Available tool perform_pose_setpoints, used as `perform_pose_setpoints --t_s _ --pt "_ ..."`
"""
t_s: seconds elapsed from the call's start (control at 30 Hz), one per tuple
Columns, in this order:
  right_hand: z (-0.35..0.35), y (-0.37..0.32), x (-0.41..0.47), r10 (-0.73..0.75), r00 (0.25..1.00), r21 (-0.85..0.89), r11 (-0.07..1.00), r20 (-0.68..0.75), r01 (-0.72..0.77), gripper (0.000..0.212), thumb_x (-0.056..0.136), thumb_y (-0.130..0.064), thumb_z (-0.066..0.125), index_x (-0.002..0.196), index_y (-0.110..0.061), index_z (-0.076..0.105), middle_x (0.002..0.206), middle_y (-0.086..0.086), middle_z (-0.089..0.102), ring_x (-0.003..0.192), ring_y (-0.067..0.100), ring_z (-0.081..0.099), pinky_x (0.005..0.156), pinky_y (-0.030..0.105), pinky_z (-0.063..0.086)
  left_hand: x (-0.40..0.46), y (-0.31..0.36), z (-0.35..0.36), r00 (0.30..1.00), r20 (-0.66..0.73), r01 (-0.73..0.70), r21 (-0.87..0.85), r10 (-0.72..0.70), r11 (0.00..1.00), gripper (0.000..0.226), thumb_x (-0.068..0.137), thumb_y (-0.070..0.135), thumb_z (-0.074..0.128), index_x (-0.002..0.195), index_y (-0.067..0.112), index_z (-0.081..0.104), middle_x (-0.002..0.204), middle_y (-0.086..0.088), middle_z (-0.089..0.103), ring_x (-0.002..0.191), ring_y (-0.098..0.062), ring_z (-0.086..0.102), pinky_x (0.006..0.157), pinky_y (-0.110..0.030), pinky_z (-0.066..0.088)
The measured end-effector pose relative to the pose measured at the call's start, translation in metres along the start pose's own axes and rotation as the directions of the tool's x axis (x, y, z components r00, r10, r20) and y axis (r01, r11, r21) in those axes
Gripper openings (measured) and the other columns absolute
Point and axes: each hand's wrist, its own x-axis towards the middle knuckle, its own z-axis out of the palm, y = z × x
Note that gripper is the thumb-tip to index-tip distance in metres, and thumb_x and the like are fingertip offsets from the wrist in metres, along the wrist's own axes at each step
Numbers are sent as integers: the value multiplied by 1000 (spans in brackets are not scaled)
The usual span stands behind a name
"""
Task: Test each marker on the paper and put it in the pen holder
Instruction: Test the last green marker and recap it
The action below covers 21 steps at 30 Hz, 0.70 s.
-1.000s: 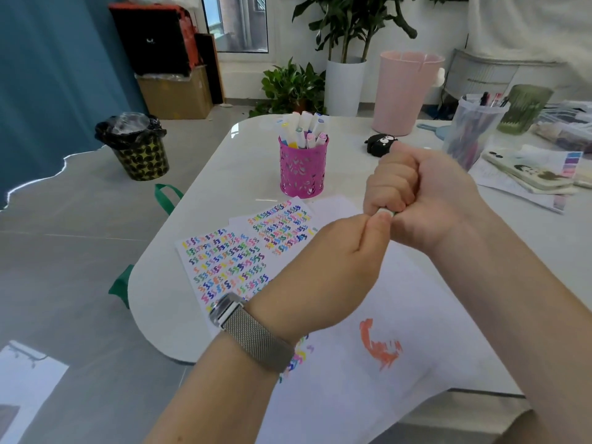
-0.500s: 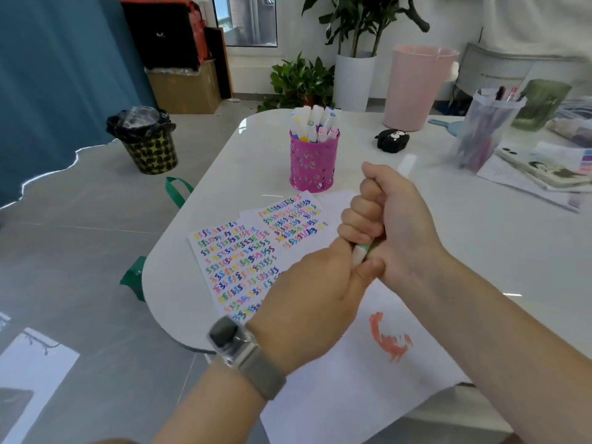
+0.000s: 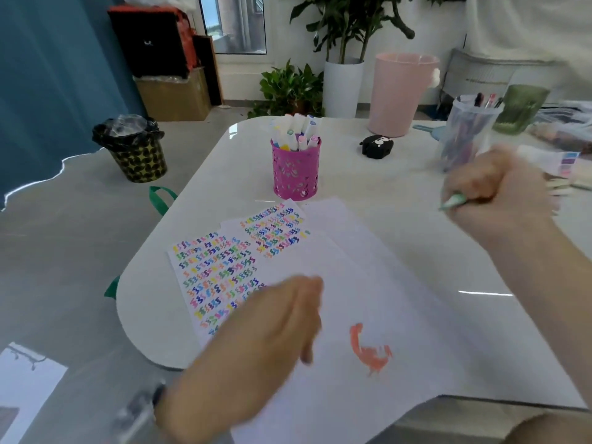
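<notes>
My right hand [image 3: 493, 193] grips a marker [image 3: 453, 200] in a fist above the table's right side; its pale green end pokes out to the left. My left hand [image 3: 266, 331] hovers blurred over the large white paper [image 3: 384, 277], fingers curled as if round the marker's cap, which is hidden in the fist. An orange scribble [image 3: 368, 347] marks that paper. A sheet full of coloured test squiggles [image 3: 217, 270] lies to the left. The pink pen holder [image 3: 295, 174] stands behind the papers with several capped markers in it.
A clear cup of markers [image 3: 464, 136] stands at the right rear, beside a green glass [image 3: 520, 110] and a small black case [image 3: 376, 144]. Colour-swatch sheets lie at the far right. The white table's rounded edge [image 3: 134, 283] is on the left.
The two hands, joined on the marker before, have pulled apart. My right hand swung right with the marker; my left hand dropped toward the paper. The marker's green end now shows.
</notes>
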Motion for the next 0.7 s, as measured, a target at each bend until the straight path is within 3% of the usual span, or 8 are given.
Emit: perform_pose_setpoints --t_s 0.03,0.1,0.2,0.3,0.37,0.47,0.6,0.7 --pt "-4 14 -1 116 993 -58 992 34 -114 38 80 -15 47 46 -16 32 40 -4 25 34 10 24 38 17 28 10 -7 -8 996 -70 -45 37 47 998 39 93 39 37 63 20 54 59 9 59 55 -4 52 61 -25 41" --pt "-8 38 -3 204 978 -259 948 40 -187 43 93 -26 40 53 -11 44 48 1 37 42 14 39 51 22 41 24 -14 -19 982 -82 -133 336 169 932 33 88 53 33 83 22 43 78 12 54 69 -2 52 65 -25 38" --pt "-12 55 5 197 980 -605 776 -35 -178 49 97 -39 32 68 -8 56 57 9 50 51 21 43 57 28 39 28 -23 -12 986 -42 -84 715 162 694 47 81 65 40 99 23 30 98 9 40 90 -14 45 87 -30 38" --pt "-21 62 7 214 976 -745 643 -51 -180 55 99 -45 30 76 -7 63 51 8 55 45 18 45 50 25 40 30 -29 -3 998 40 4 775 -55 632 76 76 74 37 124 17 21 130 2 31 129 -24 27 114 -41 19" --pt "-25 64 8 197 980 -789 598 -24 -140 43 99 -38 39 84 -8 66 60 8 65 51 16 56 48 24 48 33 -33 -1 994 62 5 781 -86 625 97 68 80 28 137 14 10 155 -3 6 145 -24 -1 119 -42 4" --pt "-31 67 9 76 997 -883 468 16 -21 13 87 -22 65 78 -13 65 65 2 65 55 13 56 47 21 47 38 -36 -2 992 102 -27 750 -74 660 116 55 87 15 143 13 0 158 -2 -11 145 -18 -15 119 -38 -4" --pt "-38 80 13 -154 988 -933 349 28 81 39 77 -23 76 54 -17 45 47 -4 44 37 11 35 38 19 29 39 -36 -1 988 143 -68 765 -66 641 116 59 85 13 146 12 -7 158 -1 -16 144 -15 -18 119 -36 -7" --pt "-35 94 21 -214 972 -946 284 94 154 39 76 -22 72 50 -17 43 42 -5 49 40 13 39 45 24 33 40 -34 0 982 158 -60 776 -102 628 111 62 82 16 145 12 -8 157 -1 -18 144 -15 -20 119 -37 -8"
